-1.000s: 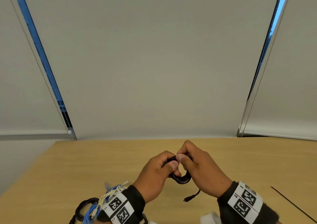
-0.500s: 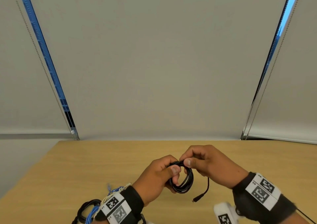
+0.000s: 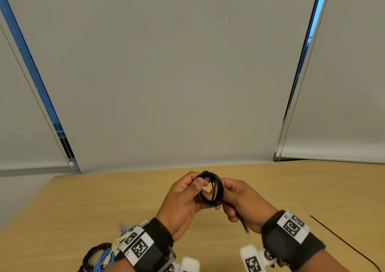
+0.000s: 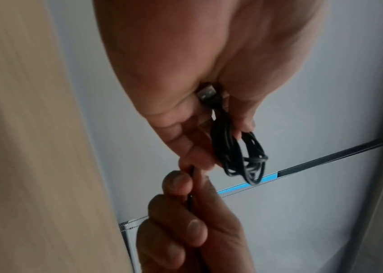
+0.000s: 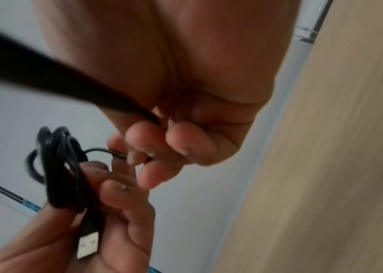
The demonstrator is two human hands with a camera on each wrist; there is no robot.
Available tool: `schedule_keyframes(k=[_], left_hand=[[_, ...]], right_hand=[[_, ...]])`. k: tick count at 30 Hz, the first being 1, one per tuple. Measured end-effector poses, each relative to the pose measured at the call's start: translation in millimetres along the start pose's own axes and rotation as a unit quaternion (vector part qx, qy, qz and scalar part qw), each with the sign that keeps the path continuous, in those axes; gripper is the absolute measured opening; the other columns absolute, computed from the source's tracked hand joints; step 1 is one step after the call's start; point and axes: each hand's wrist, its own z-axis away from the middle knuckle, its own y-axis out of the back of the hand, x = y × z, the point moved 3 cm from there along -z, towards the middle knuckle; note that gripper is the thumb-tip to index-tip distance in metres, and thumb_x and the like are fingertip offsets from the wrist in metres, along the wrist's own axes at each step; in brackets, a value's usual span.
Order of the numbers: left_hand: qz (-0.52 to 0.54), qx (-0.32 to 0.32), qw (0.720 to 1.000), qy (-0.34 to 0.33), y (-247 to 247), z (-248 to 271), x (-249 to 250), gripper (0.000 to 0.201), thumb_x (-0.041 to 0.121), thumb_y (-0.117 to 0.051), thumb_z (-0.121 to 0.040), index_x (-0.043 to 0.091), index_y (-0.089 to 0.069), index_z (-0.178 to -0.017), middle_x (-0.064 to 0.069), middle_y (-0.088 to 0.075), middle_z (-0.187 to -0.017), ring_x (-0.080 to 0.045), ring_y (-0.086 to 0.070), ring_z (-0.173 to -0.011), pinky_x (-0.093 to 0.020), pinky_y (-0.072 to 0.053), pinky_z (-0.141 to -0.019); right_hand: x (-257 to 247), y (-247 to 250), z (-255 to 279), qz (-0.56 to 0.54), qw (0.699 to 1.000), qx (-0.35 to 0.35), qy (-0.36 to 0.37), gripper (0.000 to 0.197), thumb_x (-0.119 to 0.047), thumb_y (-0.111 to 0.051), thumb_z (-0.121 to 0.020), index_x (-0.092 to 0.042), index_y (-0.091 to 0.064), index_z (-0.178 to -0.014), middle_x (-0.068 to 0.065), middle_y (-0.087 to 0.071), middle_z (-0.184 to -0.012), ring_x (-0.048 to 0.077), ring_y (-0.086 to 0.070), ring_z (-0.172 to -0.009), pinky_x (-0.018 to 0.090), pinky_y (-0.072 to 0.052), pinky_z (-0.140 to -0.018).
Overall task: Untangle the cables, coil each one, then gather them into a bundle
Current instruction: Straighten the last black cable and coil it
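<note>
While the left hand [image 3: 183,201] pinches the thin black coiled cable [image 3: 211,189] above the wooden table [image 3: 104,198], the right hand [image 3: 243,201], at three o'clock, pinches its soft, bendy, light loose end.

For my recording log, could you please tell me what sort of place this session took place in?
Probably an office or meeting room: a plain light wooden table stands against windows covered by grey roller blinds with bead chains, and nothing homely is in view.

Wooden table [image 3: 104,205]; cable pile [image 3: 100,257] near-left
</note>
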Motion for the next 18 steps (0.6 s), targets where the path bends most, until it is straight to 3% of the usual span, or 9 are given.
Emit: schedule_keyframes(k=[2, 4, 6, 9, 11, 14, 16, 18], left_hand=[[-0.032, 0.043, 0.998, -0.013, 3.9, -1.7, 0.4, 0.014, 0.027, -0.064, -0.095, 0.018, -0.074, -0.091, -0.009, -0.071, -0.094, -0.022, -0.066, -0.075, -0.042, -0.059, -0.079], [-0.098, 0.102, 0.99, -0.025, 10.0, -4.0, -0.4, 0.02, 0.022, -0.061, -0.1, 0.024, -0.077, -0.088, -0.008, -0.074, -0.094, -0.018, -0.066, -0.079, -0.042, -0.06, -0.082], [-0.149, 0.155, 0.976, -0.029, 13.9, -7.4, -5.2, 0.024, 0.02, -0.058, -0.101, 0.028, -0.078, -0.091, -0.008, -0.074, -0.088, -0.018, -0.066, -0.082, -0.036, -0.058, -0.082], [-0.182, 0.192, 0.964, -0.035, 4.4, -11.9, -16.6, 0.022, 0.022, -0.06, -0.1, 0.029, -0.078, -0.092, 0.005, -0.071, -0.078, -0.013, -0.065, -0.081, -0.032, -0.054, -0.082], [-0.178, 0.201, 0.962, -0.045, -10.4, -13.7, -24.1, 0.021, 0.021, -0.06, -0.1, 0.028, -0.078, -0.092, 0.007, -0.077, -0.089, -0.012, -0.069, -0.087, -0.032, -0.053, -0.085], [-0.157, 0.219, 0.961, -0.065, -35.6, -14.2, -32.9, 0.02, 0.02, -0.061, -0.099, 0.03, -0.078, -0.095, 0.004, -0.079, -0.101, -0.008, -0.071, -0.095, -0.025, -0.047, -0.084], [-0.132, 0.234, 0.961, -0.071, -48.1, -14.9, -37.4, 0.021, 0.019, -0.061, -0.099, 0.029, -0.078, -0.096, 0.002, -0.079, -0.101, -0.008, -0.071, -0.097, -0.025, -0.046, -0.085], [-0.107, 0.235, 0.964, -0.062, -57.3, -15.6, -39.6, 0.021, 0.018, -0.06, -0.099, 0.027, -0.078, -0.096, 0.0, -0.078, -0.102, -0.008, -0.071, -0.097, -0.025, -0.046, -0.085]], right_hand=[[4.9, 1.9, 3.2, 0.028, 0.999, 0.012, -0.019, 0.014, -0.016, -0.058, -0.1, -0.003, -0.065, -0.1, 0.008, -0.069, -0.081, 0.015, -0.052, -0.052, 0.028, -0.045, -0.048], [0.2, 9.5, 8.3, 0.103, 0.992, 0.075, 0.001, 0.012, -0.015, -0.057, -0.099, -0.014, -0.066, -0.091, 0.002, -0.072, -0.092, 0.019, -0.065, -0.067, 0.035, -0.055, -0.062], [-12.5, 18.5, 16.4, 0.172, 0.972, 0.147, 0.06, 0.015, -0.021, -0.058, -0.098, -0.026, -0.069, -0.09, -0.008, -0.071, -0.093, 0.013, -0.068, -0.078, 0.034, -0.057, -0.072], [-29.9, 14.8, 28.2, 0.228, 0.957, 0.113, 0.138, 0.019, -0.03, -0.054, -0.1, -0.039, -0.072, -0.101, -0.019, -0.069, -0.089, 0.005, -0.066, -0.072, 0.018, -0.052, -0.065], [-28.1, 9.1, 30.6, 0.283, 0.949, 0.053, 0.127, 0.022, -0.033, -0.053, -0.1, -0.039, -0.069, -0.114, -0.013, -0.069, -0.086, 0.005, -0.063, -0.068, 0.019, -0.052, -0.064], [-21.2, 17.2, 31.3, 0.36, 0.928, 0.03, 0.094, 0.038, -0.033, -0.05, -0.102, -0.033, -0.054, -0.14, 0.002, -0.072, -0.083, 0.012, -0.063, -0.072, 0.026, -0.049, -0.07], [-21.3, 26.5, 32.4, 0.36, 0.928, 0.032, 0.086, 0.042, -0.032, -0.048, -0.102, -0.033, -0.049, -0.145, 0.004, -0.071, -0.08, 0.011, -0.062, -0.072, 0.025, -0.047, -0.065], [-22.1, 32.7, 32.0, 0.3, 0.952, 0.031, 0.059, 0.039, -0.033, -0.049, -0.102, -0.037, -0.052, -0.141, -0.001, -0.068, -0.073, 0.006, -0.057, -0.057, 0.021, -0.042, -0.055]])
